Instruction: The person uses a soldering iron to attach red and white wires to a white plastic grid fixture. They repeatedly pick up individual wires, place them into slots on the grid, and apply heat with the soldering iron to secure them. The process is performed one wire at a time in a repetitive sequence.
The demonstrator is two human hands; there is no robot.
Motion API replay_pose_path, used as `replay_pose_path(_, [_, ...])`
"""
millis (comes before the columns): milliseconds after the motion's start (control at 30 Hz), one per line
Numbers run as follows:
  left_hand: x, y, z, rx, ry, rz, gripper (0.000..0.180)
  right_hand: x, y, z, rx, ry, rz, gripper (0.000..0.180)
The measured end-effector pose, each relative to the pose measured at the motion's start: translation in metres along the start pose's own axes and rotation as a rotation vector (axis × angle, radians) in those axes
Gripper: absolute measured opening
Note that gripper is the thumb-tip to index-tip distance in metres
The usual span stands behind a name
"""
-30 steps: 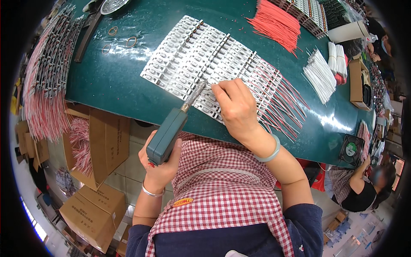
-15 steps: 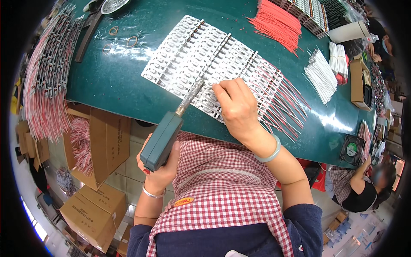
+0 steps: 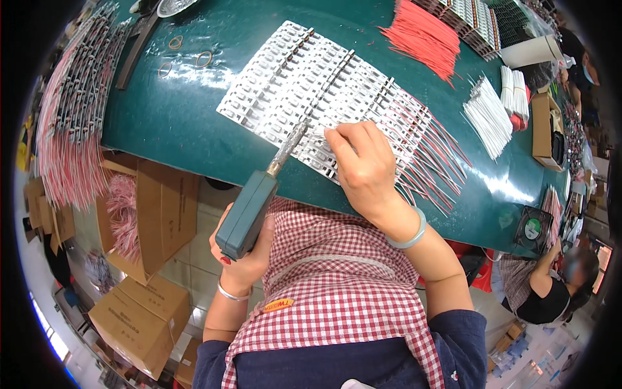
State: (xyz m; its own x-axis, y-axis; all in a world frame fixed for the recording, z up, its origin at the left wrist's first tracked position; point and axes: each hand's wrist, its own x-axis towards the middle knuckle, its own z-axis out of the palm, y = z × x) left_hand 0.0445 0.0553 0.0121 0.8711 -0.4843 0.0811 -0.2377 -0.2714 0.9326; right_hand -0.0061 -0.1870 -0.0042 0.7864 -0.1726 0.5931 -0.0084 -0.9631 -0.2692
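Observation:
My left hand (image 3: 245, 256) grips a teal soldering iron (image 3: 249, 211) by its handle, its metal tip (image 3: 291, 141) touching the near edge of a panel of white strip boards (image 3: 304, 84) on the green table (image 3: 181, 123). My right hand (image 3: 364, 165) rests on the panel's near right part, fingers pinched at a thin wire just right of the iron's tip. Red and white wires (image 3: 434, 162) fan out from the boards' right side.
A bundle of red wires (image 3: 421, 35) and a bundle of white wires (image 3: 489, 117) lie at the back right. Wired strips (image 3: 71, 110) hang over the table's left end. Cardboard boxes (image 3: 139, 318) stand on the floor. Another person (image 3: 541, 295) sits at the right by a small fan (image 3: 532, 228).
The iron's tip has shifted slightly along the panel's near edge and my left hand has moved a little. My right hand stays on the boards.

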Motion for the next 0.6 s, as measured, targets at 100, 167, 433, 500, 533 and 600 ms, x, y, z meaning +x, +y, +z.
replay_pose_path(100, [0.0008, 0.0001, -0.0013, 0.026, -0.004, 0.038, 0.024, -0.0019, -0.0081, -0.0014, 0.056, -0.013, 0.075, 0.031])
replay_pose_path(167, [0.0019, 0.0013, -0.0018, 0.033, -0.006, 0.058, 0.024, -0.002, -0.0066, -0.0002, 0.058, -0.014, 0.072, 0.032])
replay_pose_path(433, [0.003, 0.0033, -0.0042, 0.09, -0.045, 0.09, 0.024, -0.0042, -0.0057, 0.0027, 0.03, -0.044, 0.035, 0.029])
replay_pose_path(500, [0.0041, 0.0036, -0.0042, 0.111, -0.058, 0.107, 0.024, -0.0043, -0.0055, 0.0031, 0.022, -0.048, 0.031, 0.029])
replay_pose_path(533, [0.0043, 0.0038, -0.0041, 0.111, -0.061, 0.104, 0.024, -0.0042, -0.0057, 0.0028, 0.02, -0.052, 0.03, 0.029])
replay_pose_path(600, [0.0045, 0.0038, -0.0042, 0.113, -0.068, 0.102, 0.025, -0.0035, -0.0059, 0.0021, 0.016, -0.059, 0.028, 0.029])
